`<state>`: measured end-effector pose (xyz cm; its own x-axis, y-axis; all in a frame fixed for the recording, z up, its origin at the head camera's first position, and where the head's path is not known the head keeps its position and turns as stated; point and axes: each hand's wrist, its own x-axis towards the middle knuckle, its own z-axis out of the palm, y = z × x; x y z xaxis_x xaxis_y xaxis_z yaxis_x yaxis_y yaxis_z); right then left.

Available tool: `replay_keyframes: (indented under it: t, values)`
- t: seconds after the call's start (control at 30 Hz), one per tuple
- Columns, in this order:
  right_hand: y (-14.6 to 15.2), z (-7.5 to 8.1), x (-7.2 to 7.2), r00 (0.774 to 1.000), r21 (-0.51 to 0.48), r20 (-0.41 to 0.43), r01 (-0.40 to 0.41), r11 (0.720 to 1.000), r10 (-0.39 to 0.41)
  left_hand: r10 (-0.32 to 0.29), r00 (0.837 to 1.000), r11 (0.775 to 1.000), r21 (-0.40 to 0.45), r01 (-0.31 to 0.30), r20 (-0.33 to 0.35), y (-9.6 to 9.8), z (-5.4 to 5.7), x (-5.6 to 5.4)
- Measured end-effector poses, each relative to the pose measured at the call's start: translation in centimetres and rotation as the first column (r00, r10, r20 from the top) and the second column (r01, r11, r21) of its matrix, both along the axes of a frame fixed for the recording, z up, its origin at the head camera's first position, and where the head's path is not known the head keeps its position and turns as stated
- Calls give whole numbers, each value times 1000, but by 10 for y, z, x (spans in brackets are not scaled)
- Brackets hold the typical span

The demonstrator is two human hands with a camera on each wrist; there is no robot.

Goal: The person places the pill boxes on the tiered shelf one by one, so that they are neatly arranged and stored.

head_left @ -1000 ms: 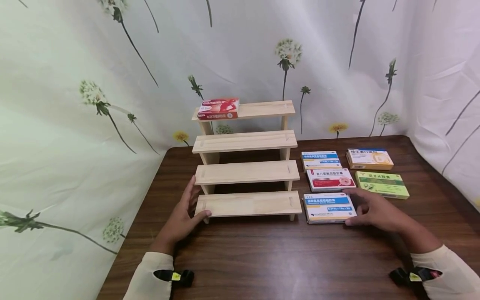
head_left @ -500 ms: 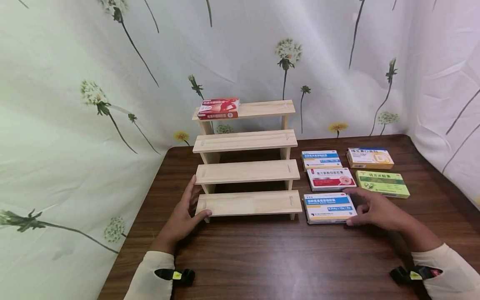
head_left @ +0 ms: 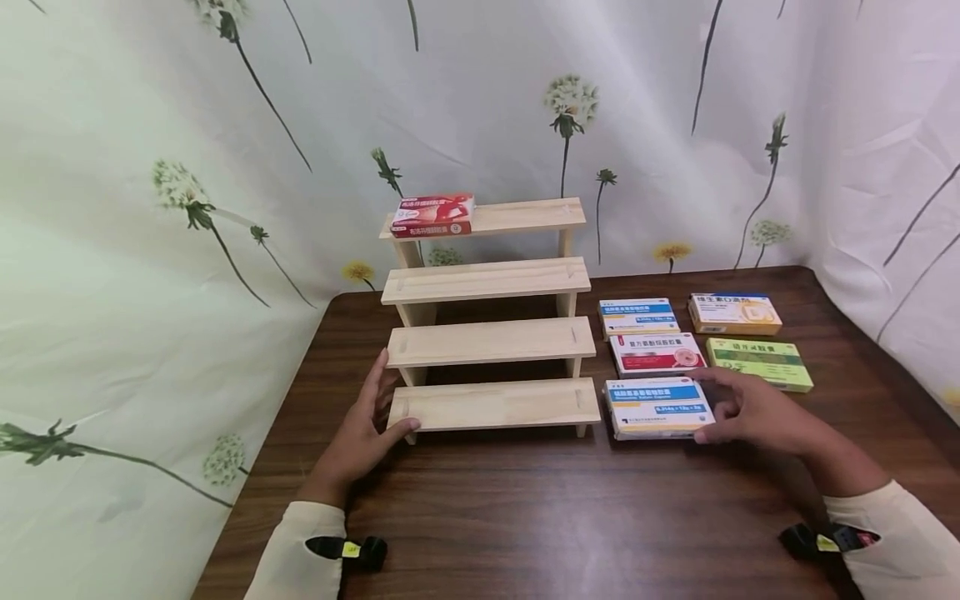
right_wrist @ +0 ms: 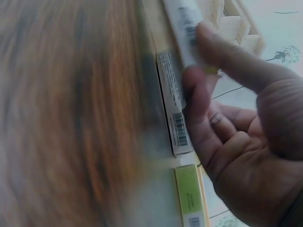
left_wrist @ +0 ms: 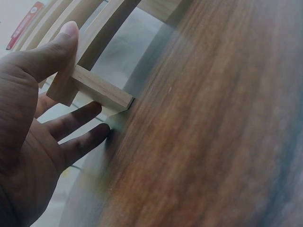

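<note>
A stepped wooden display rack (head_left: 495, 406) of light planks stands in the middle of the table. My left hand (head_left: 362, 442) is spread at its left end, thumb over the lowest plank's corner and fingers along the side. In the left wrist view, the thumb (left_wrist: 64, 45) lies against that plank, the other fingers extended past the support. My right hand (head_left: 757, 417) pinches a blue-and-white medicine box (head_left: 660, 407) by its right end between thumb and fingers. In the right wrist view, this white box (right_wrist: 184, 30) sits at an angle above the neighbouring box (right_wrist: 173, 104).
A red medicine box (head_left: 432, 215) lies on the rack's top plank. Right of the rack lie another blue-and-white box (head_left: 639, 318), a red-and-white box (head_left: 657, 353), a white-and-orange box (head_left: 735, 313) and a green box (head_left: 760, 364). A dandelion-print cloth (head_left: 480, 100) hangs behind the table.
The blue-and-white box in my right hand has risen slightly at its near side and shifted toward the red-and-white box. My left hand keeps its place at the rack.
</note>
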<state>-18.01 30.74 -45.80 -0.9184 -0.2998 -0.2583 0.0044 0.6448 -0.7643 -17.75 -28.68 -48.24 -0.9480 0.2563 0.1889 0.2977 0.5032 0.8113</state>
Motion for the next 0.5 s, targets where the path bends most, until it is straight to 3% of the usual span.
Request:
replay_keyframes:
  t: [0.27,0.5]
  values:
    - [5,15,0,999,-34,17,43,998,-42,-9,1000,1000,2,9,-9,0,0,-1]
    - [3,35,-4,999,24,-46,29,999,-28,-4,1000,1000,8,4,0,-1,0,0]
